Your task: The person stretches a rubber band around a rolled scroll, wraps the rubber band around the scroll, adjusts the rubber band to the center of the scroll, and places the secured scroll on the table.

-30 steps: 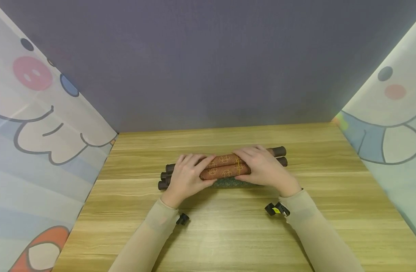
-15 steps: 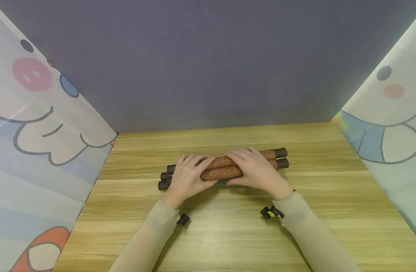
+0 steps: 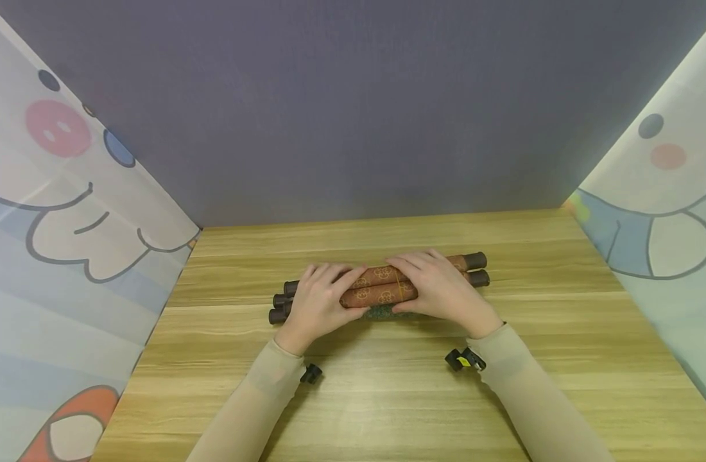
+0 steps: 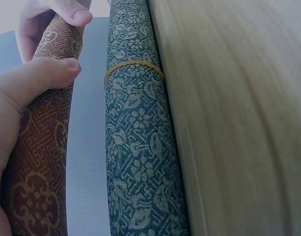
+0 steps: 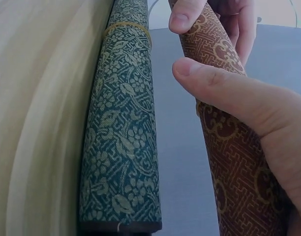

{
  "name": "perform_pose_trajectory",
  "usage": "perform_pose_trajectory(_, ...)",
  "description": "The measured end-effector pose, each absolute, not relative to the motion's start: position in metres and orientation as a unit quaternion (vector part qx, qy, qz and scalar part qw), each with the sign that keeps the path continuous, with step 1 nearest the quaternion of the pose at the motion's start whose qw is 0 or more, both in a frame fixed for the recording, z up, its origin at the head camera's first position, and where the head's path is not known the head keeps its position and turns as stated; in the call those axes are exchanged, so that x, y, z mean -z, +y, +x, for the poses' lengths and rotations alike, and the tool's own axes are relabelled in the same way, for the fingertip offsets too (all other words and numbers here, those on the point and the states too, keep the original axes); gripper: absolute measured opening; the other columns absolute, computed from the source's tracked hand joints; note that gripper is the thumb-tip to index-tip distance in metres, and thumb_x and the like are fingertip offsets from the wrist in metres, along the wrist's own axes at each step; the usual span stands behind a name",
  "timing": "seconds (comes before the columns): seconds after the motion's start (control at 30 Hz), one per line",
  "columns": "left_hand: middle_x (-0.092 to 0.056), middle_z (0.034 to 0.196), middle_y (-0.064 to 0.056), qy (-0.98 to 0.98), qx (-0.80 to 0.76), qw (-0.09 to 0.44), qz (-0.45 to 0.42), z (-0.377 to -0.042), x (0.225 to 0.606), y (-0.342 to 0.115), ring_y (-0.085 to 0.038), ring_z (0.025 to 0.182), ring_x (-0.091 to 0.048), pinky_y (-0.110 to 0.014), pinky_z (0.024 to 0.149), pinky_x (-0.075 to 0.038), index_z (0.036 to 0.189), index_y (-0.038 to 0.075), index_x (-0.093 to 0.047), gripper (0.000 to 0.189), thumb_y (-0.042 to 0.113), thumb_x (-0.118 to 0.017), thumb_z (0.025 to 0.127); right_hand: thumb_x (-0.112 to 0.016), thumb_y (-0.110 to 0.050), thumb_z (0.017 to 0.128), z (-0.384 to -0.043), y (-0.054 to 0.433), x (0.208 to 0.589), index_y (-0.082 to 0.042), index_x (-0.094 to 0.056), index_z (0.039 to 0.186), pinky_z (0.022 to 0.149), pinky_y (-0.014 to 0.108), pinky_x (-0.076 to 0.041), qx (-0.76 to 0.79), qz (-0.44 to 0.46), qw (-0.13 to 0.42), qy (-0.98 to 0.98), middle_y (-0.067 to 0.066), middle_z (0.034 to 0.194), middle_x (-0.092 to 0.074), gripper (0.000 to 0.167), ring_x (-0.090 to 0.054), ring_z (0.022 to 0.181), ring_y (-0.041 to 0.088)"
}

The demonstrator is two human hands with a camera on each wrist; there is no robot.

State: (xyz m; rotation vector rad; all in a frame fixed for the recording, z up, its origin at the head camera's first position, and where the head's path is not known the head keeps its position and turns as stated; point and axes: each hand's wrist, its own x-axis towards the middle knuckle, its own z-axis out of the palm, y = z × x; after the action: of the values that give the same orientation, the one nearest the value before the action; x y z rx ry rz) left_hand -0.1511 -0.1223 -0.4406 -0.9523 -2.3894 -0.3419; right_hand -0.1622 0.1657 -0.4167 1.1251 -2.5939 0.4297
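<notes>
Two reddish-brown scrolls with gold patterns (image 3: 382, 296) lie side by side, dark knobs at their ends. My left hand (image 3: 318, 305) grips them left of the middle, thumb on the near side. Right of the middle, my right hand (image 3: 445, 292) grips the same pair with its fingers over the top. Below them a teal patterned scroll (image 3: 382, 312) lies on the table, mostly covered in the head view. Both wrist views show a gap between the near brown scroll (image 4: 42, 147) and the teal scroll (image 5: 123, 123), which has a thin yellow tie round it.
Dark rod ends (image 3: 276, 316) stick out left of my left hand. The wood-grain table (image 3: 364, 398) meets a grey back panel (image 3: 364, 115). Cartoon-printed sheets (image 3: 58, 212) stand on both sides. Small black devices (image 3: 464, 359) sit at the wrists.
My right hand slid left along the brown scrolls, then slightly back to the right. The scrolls' right ends dipped a little nearer. My left hand kept its grip in nearly the same place.
</notes>
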Motion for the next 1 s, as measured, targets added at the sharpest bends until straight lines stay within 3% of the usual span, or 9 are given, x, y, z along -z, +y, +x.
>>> perform_pose_trajectory(1.0, -0.076, 0.123, -0.009, -0.888, 0.13, 0.272, -0.347, -0.153, 0.44, -0.126, -0.031, 0.104, -0.072, -0.048, 0.089, -0.054, 0.145, 0.017, -0.074, 0.081, 0.05, -0.1, 0.076, -0.101, -0.053, 0.075, -0.166, 0.177, 0.411, -0.008, -0.062, 0.153, 0.11, 0.058, -0.048, -0.151, 0.366, 0.13, -0.909, 0.011, 0.144, -0.07, 0.098, -0.067, 0.128, 0.034)
